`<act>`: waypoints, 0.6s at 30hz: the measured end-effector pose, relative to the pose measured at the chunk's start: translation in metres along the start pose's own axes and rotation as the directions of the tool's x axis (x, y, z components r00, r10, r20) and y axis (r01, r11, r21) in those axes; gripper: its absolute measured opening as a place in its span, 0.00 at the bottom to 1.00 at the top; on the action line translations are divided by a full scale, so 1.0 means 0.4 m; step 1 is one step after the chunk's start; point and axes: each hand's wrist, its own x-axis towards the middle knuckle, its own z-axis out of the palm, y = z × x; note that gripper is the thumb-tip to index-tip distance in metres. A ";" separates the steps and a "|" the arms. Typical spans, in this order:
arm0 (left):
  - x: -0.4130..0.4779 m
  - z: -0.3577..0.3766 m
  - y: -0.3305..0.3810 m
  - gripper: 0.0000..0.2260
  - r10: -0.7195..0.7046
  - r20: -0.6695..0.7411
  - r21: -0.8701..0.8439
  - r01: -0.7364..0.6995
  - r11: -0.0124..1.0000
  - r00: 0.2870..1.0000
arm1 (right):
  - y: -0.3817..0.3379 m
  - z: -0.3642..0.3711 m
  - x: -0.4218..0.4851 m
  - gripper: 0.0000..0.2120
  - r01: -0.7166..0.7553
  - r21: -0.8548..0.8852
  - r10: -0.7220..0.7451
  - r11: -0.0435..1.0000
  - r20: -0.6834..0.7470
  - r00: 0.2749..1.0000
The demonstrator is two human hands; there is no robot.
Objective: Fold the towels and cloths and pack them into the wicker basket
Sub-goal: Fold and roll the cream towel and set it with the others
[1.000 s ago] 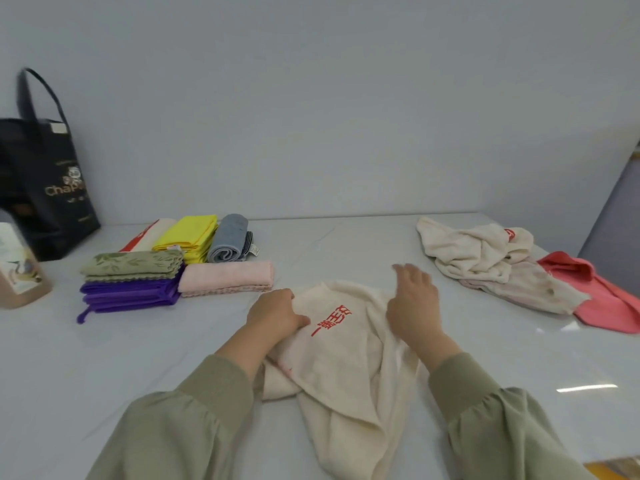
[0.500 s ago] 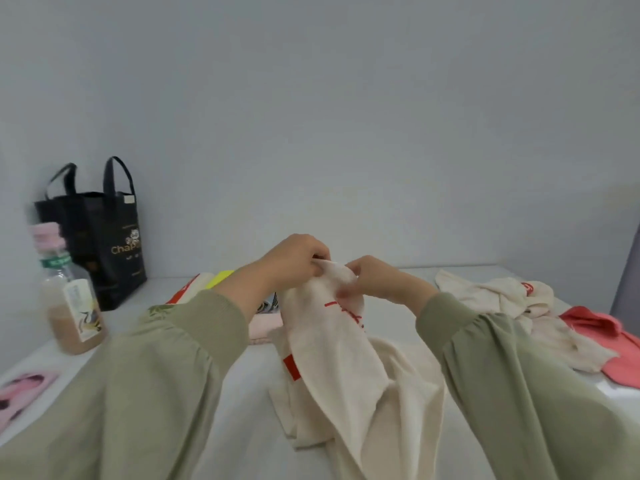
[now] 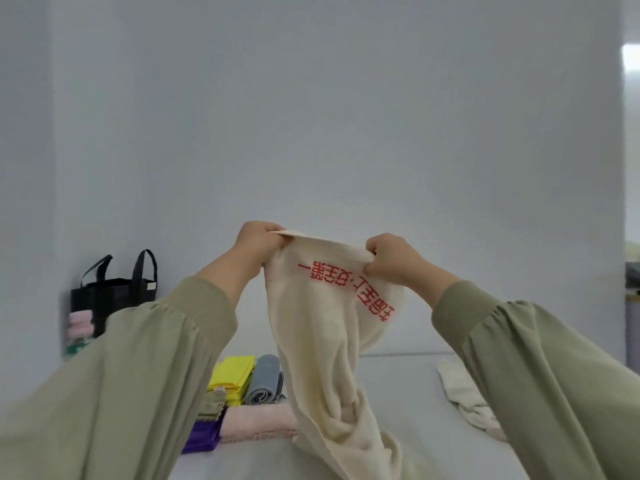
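Note:
I hold a cream towel (image 3: pixel 322 341) with red printed characters up in the air in front of me. My left hand (image 3: pixel 258 242) pinches its top edge at the left corner. My right hand (image 3: pixel 394 259) pinches the same edge further right. The towel hangs down twisted, its lower end reaching the table (image 3: pixel 408 410). Behind it lie folded cloths: yellow (image 3: pixel 232 374), rolled grey (image 3: pixel 265 382), pink (image 3: pixel 258 419), green (image 3: pixel 213 405) and purple (image 3: pixel 202 439). No wicker basket is visible.
A crumpled cream cloth (image 3: pixel 464 396) lies on the table to the right, partly hidden by my right sleeve. A black tote bag (image 3: pixel 110 296) stands against the wall at far left, with a pink-capped bottle (image 3: pixel 79 329) in front of it.
Both hands have lifted the cream towel from the table high into the air and moved apart along its top edge. The camera has tilted upward.

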 end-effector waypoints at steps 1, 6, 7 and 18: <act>0.001 -0.007 0.012 0.04 -0.010 -0.059 -0.080 0.005 0.997 0.998 | 0.005 -0.017 0.002 0.11 -0.016 -0.108 0.010 0.994 -0.062 0.998; -0.008 -0.052 0.037 0.07 -0.120 -0.290 -0.350 0.012 0.937 0.949 | 0.026 -0.081 -0.018 0.09 -0.258 -0.160 0.188 0.953 -0.357 0.915; -0.010 -0.058 0.043 0.08 -0.150 -0.319 -0.395 0.013 0.919 0.936 | 0.026 -0.092 -0.022 0.09 -0.284 -0.079 0.233 0.956 -0.388 0.892; -0.029 -0.122 0.206 0.13 -0.080 -0.498 -0.467 -0.190 0.863 0.864 | -0.132 -0.269 -0.067 0.05 0.187 0.561 0.418 0.807 -0.764 0.491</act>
